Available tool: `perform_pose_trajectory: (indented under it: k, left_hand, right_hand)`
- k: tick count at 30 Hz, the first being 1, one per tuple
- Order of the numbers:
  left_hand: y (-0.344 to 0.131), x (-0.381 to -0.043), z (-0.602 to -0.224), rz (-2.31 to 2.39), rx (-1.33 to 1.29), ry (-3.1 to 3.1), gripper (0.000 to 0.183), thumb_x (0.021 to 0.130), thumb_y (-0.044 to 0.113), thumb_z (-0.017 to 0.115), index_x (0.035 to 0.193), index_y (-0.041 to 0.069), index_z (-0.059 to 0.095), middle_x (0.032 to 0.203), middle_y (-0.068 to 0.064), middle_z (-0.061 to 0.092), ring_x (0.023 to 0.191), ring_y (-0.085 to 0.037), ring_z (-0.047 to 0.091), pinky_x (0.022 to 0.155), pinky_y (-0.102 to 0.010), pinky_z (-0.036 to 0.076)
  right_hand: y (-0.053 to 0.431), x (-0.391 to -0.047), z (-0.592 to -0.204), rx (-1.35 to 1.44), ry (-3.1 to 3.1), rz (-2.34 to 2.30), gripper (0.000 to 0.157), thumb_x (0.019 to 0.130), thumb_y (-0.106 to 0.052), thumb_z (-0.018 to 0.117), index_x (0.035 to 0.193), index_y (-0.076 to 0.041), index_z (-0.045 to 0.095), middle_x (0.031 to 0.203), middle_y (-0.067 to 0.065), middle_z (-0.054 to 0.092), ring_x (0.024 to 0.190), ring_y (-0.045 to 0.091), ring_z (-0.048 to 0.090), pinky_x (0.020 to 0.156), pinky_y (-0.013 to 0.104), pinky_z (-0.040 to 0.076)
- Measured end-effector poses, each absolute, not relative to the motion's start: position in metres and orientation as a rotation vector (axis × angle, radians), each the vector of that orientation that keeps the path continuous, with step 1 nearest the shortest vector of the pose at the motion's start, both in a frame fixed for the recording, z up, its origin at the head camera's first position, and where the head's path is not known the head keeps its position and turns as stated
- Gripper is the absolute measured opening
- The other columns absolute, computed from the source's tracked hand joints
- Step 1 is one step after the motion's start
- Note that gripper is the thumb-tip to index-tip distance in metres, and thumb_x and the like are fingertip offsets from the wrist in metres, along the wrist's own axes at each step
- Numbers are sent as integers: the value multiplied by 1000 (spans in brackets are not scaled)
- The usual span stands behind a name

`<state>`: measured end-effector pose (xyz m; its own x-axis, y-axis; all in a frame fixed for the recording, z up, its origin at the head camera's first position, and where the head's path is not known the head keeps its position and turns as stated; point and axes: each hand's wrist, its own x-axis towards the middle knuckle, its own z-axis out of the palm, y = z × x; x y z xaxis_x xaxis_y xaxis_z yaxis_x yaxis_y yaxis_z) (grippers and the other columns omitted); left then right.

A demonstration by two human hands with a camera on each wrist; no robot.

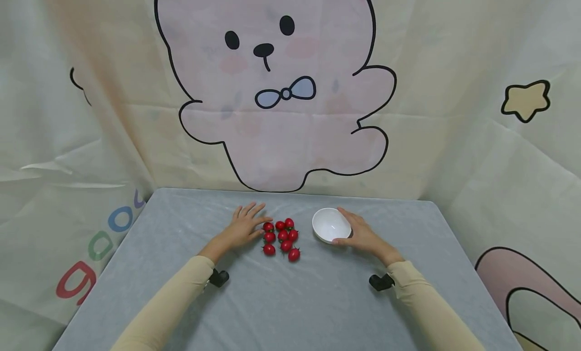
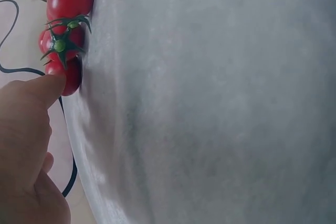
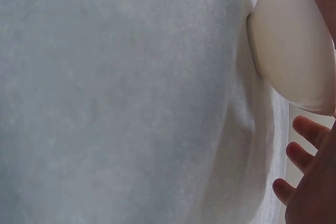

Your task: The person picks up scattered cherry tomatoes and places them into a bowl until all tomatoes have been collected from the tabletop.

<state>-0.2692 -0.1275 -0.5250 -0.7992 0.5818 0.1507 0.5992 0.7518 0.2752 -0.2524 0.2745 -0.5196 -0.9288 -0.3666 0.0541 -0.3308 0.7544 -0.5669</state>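
Note:
Several small red tomatoes [image 1: 286, 246] with green stems lie in a loose cluster in the middle of the table. At the cluster's left side my left hand [image 1: 242, 229] spreads its straight fingers low over the cloth. One of its digits reaches a tomato [image 2: 73, 80] at the end of the row in the left wrist view. Right of the cluster is a small white bowl [image 1: 328, 224], its inside bare. My right hand [image 1: 363, 235] holds it from the right, thumb at the near rim and a finger at the far rim. Its other fingers [image 3: 302, 157] stand apart from the bowl.
A grey cloth [image 1: 313, 305] covers the table, whose back edge runs behind both hands. Beyond hangs a cream backdrop [image 1: 422, 63] with a cartoon bear and a star. Black wrist mounts [image 1: 219, 278] sit by the sleeves.

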Motion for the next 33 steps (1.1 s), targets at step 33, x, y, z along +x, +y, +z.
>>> perform_pose_trajectory:
  k: [33]
  left_hand:
    - [-122, -271, -521, -543, -816, -2840, 26, 86, 39, 75, 106, 22, 71, 146, -9, 50, 138, -35, 41, 116, -64, 19]
  right_hand:
    - [279, -243, -519, -498, 2882, -946, 106, 76, -50, 81, 158, -15, 24, 158, 20, 34, 144, 45, 30, 112, 68, 28]
